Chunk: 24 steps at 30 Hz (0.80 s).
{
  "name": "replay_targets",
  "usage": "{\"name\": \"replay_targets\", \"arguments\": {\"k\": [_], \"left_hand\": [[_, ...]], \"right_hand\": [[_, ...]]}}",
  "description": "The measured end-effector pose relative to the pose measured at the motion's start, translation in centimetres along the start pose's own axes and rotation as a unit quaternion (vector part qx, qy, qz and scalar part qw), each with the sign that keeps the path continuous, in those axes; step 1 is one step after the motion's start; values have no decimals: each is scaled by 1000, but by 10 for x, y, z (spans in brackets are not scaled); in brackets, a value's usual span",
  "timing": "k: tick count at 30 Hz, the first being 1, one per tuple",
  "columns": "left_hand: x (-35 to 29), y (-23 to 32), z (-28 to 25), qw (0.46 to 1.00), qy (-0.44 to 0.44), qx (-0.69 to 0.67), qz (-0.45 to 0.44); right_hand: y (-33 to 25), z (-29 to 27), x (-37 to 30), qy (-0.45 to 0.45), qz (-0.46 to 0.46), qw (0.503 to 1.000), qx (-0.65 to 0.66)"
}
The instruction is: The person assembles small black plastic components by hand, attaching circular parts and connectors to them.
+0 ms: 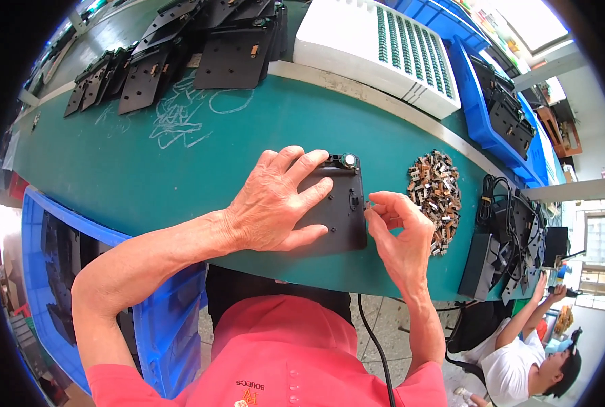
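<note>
A black plastic panel (pixel 343 217) lies on the green table in front of me, with a round silver part in a green ring (pixel 348 160) at its top right corner. My left hand (pixel 278 200) rests on the panel's left side, fingers spread and stretched out. At the panel's right edge, my right hand (pixel 402 227) is closed in a pinch of thumb and forefinger. Whatever sits between those fingertips is too small to make out. Right of that hand is a pile of small brown and silver switch-like parts (pixel 436 197).
Stacked black panels (pixel 231 61) stand at the far left. A white foam tray (pixel 363 74) holds rows of green parts at the back. Blue bins stand at right (pixel 475 102) and lower left (pixel 170 325). Black cables and a box (pixel 478 268) lie far right, near another person (pixel 519 359).
</note>
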<state>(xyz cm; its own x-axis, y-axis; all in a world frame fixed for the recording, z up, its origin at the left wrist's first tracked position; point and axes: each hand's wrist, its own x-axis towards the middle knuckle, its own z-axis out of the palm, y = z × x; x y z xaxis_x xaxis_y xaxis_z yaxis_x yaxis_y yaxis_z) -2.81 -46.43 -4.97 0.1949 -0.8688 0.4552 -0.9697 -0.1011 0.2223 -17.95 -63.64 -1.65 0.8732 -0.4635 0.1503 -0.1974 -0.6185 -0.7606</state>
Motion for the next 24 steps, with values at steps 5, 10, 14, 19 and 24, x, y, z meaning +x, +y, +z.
{"name": "replay_targets", "arguments": {"k": [5, 10, 14, 19, 24], "left_hand": [[-1, 2, 0, 999, -3, -19, -30], [0, 4, 0, 999, 13, -16, -36], [2, 6, 2, 999, 33, -10, -32], [3, 8, -1, 999, 39, -10, -36], [3, 10, -1, 998, 38, -11, -39]], "right_hand": [[-4, 4, 3, -12, 19, 1000, 3], [-9, 8, 8, -9, 4, 1000, -17], [-5, 10, 12, -10, -9, 999, -44], [-6, 11, 13, -2, -29, 996, -89], [-2, 14, 11, 1, -55, 988, -144]]}}
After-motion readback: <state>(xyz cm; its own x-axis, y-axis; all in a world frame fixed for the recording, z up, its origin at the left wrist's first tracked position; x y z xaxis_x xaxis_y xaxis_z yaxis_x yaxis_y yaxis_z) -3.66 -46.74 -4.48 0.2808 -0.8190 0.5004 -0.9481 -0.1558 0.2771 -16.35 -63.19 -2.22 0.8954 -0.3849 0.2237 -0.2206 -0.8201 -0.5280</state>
